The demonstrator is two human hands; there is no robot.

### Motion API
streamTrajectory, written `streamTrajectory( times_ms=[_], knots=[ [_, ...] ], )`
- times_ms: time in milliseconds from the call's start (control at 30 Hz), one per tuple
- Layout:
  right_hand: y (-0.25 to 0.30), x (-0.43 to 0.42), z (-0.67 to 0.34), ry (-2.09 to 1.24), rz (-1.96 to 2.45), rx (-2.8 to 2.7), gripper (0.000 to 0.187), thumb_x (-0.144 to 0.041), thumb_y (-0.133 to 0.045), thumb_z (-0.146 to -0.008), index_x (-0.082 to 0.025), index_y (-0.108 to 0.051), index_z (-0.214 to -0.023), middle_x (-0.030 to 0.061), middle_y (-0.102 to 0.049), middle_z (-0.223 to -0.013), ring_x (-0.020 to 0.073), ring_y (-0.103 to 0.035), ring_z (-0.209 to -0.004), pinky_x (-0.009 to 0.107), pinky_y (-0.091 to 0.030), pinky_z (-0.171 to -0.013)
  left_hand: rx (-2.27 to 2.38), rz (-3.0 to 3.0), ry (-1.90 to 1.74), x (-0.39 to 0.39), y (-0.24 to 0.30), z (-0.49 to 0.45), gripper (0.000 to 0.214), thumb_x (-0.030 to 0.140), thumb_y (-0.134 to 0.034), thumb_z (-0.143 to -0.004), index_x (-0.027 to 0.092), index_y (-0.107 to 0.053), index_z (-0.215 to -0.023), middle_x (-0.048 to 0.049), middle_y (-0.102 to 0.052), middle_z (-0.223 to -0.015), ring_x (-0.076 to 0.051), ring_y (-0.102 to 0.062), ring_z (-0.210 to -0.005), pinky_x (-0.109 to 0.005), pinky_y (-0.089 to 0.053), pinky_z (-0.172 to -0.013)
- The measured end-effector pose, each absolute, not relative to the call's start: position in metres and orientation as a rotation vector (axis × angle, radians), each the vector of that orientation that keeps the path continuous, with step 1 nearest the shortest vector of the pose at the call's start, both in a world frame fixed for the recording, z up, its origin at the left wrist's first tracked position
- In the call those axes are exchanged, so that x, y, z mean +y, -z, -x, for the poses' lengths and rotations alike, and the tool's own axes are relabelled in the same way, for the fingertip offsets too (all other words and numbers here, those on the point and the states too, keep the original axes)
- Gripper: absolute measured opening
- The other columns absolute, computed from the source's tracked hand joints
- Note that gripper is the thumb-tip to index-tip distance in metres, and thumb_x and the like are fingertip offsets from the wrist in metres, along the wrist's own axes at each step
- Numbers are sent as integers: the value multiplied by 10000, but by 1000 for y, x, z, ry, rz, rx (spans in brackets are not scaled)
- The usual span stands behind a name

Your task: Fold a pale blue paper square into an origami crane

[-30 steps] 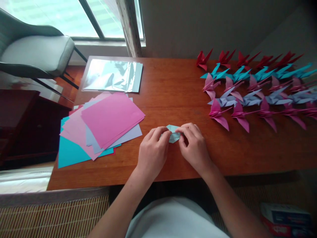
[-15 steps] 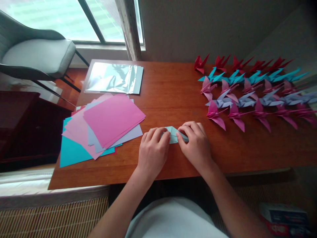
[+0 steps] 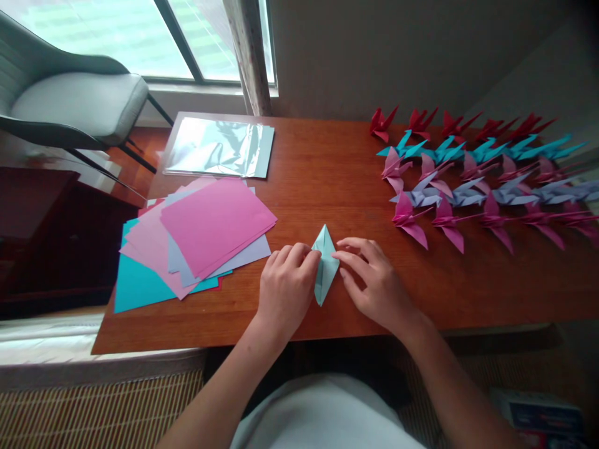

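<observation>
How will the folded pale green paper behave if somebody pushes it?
The folded pale green paper likely feels light, being small; its creased layers suggest some stiffness; its flattish diamond shape should slide rather than roll.

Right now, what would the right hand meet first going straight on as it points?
Probably the pale green folded paper, just left of the right hand; the two overlap slightly in view, but contact is unclear.

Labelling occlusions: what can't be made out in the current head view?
Head view, all four:
Mint paper, left side: behind the left hand.
Lavender crane row, far end: cut off by the right edge.
Lower sheets: mostly covered by the magenta sheet.
Box: lettering blurred and dim; bottom edge cuts it off.
</observation>
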State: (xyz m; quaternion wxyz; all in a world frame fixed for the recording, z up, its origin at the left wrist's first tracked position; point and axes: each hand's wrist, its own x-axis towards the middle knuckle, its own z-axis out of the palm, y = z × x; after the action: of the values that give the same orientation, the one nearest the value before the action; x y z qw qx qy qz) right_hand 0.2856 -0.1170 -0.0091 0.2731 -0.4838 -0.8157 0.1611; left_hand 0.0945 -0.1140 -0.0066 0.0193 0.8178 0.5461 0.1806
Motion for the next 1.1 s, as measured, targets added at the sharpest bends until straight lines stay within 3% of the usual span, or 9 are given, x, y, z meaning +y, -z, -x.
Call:
streamTrajectory(
  times_ms=[67,167,333,533,733,1100],
  knots=[
    [12,-113,-289,-396,1219,-2316,373,-44,-506,-913,-192,-636,-1229,128,-604,-1358,275,-536,-1280,461,-479,-1035,1677,-2520,-579,-115,4,-94,113,216,-569,-975,225,-671,-928,-30,-708,-907,-221,-601,-822,-359,-444,-735],
    [14,-116,-286,-327,1195,-2386,372,-61,-492,-939,-193,-633,-1257,122,-622,-1372,278,-523,-1319,475,-468,-1054,1659,-2487,-662,-122,-3,-94,111,231,-562,-976,211,-670,-959,-36,-737,-954,-223,-631,-846,-361,-464,-746],
    [10,-129,-271,-231,1380,-2341,270,-178,-525,-982,-183,-678,-1204,125,-688,-1209,289,-594,-1154,462,-505,-963,1504,-2564,-707,-148,-9,-95,239,144,-532,-963,167,-659,-1163,-71,-744,-1199,-238,-670,-1069,-378,-487,-918],
    [4,-143,-258,-193,1463,-2304,251,-181,-564,-968,-136,-699,-1175,138,-698,-1089,289,-588,-1030,458,-518,-915,1523,-2648,-457,-165,-3,-96,391,171,-454,-977,75,-593,-1329,-177,-623,-1407,-303,-615,-1270,-435,-483,-1018],
    [7,-140,-266,-254,1318,-2327,238,-137,-555,-970,-142,-701,-1159,127,-696,-1160,275,-587,-1114,444,-520,-948,1469,-2678,-543,-158,1,-86,347,146,-468,-976,84,-640,-1271,-140,-647,-1388,-292,-628,-1256,-426,-509,-1021],
    [8,-136,-270,-365,1261,-2324,177,-175,-580,-979,-194,-707,-1100,76,-720,-1023,214,-608,-942,383,-535,-847,1343,-2653,-818,-150,8,-67,209,144,-557,-976,182,-682,-1140,-90,-743,-1215,-253,-668,-1188,-407,-576,-987]
  ],
)
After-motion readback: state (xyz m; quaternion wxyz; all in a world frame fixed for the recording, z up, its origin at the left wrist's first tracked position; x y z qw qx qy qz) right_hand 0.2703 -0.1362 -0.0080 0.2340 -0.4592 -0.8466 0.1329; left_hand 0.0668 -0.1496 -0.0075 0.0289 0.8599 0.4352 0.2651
